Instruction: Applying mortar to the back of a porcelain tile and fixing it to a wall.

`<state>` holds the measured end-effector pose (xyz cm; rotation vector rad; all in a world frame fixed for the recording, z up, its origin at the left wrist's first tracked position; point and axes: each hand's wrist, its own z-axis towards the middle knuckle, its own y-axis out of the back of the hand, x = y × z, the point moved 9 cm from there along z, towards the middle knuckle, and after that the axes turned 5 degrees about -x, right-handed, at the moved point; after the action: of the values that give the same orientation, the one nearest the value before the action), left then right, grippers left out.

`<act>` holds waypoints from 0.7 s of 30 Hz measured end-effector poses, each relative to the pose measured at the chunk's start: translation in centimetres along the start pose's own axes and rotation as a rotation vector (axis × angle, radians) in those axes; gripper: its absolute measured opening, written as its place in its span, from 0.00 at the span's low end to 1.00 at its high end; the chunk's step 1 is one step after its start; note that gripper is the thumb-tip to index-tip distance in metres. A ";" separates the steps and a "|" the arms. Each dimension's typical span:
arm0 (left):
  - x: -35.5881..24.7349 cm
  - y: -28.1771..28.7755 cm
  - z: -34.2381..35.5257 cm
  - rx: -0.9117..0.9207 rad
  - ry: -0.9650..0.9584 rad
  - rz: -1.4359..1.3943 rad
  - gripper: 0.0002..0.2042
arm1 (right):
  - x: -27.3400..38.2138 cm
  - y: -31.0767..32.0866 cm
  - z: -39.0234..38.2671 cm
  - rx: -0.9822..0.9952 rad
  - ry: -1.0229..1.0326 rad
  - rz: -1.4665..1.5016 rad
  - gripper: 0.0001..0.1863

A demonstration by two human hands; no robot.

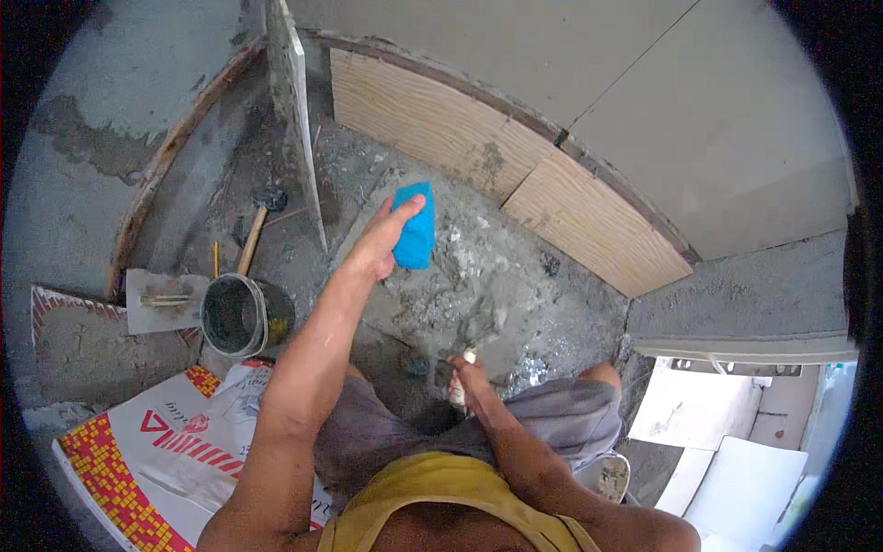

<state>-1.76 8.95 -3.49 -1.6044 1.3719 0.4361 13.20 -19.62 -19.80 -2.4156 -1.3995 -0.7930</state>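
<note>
Raised over the wet grey mortar (464,271), my left hand (386,230) grips a blue rectangular block (414,241), apparently a sponge. Lower down, my right hand (464,385) is closed round the pale handle (469,356) of a tool, likely a trowel, whose grey end rests in the mortar and is hard to make out. The mortar is lumpy and shiny in places, spread over the ground between my knees and a low strip of wooden boards.
A bucket (241,317), a hammer (253,241) and a flat trowel (147,308) lie left. Wooden panels (570,221) edge the back; an upright board (303,110) stands back left. Printed cardboard (129,460) lies lower left; white tiles (736,488) and a container (598,474) are right.
</note>
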 end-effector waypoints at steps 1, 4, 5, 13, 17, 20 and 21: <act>-0.1 -0.1 -0.3 0.006 -0.015 0.004 0.38 | -1.7 -1.6 2.4 0.061 -0.070 0.144 0.06; 0.5 -1.3 -0.7 0.005 0.041 -0.009 0.38 | 0.3 -5.4 7.5 0.171 -0.096 0.273 0.06; -0.1 -1.4 -1.5 -0.018 0.041 -0.002 0.38 | 1.2 -6.4 8.1 0.210 -0.070 0.263 0.06; -1.1 -0.1 -1.0 0.019 -0.017 -0.036 0.38 | 6.0 -4.1 3.9 -0.346 0.408 -0.906 0.23; -0.3 -1.4 -0.9 0.049 0.000 -0.024 0.35 | 9.8 -2.6 5.7 -0.095 0.535 -1.402 0.22; -0.1 -0.7 -0.8 0.026 0.023 -0.041 0.34 | 15.7 -0.2 2.5 0.054 0.570 -1.672 0.22; -0.2 -0.4 -1.1 0.008 0.013 -0.038 0.34 | 17.4 0.9 1.3 0.076 0.589 -1.666 0.23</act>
<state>-1.79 8.14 -2.66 -1.6263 1.3489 0.3978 21.24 -6.85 -11.04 -0.3116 -2.7269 -1.4070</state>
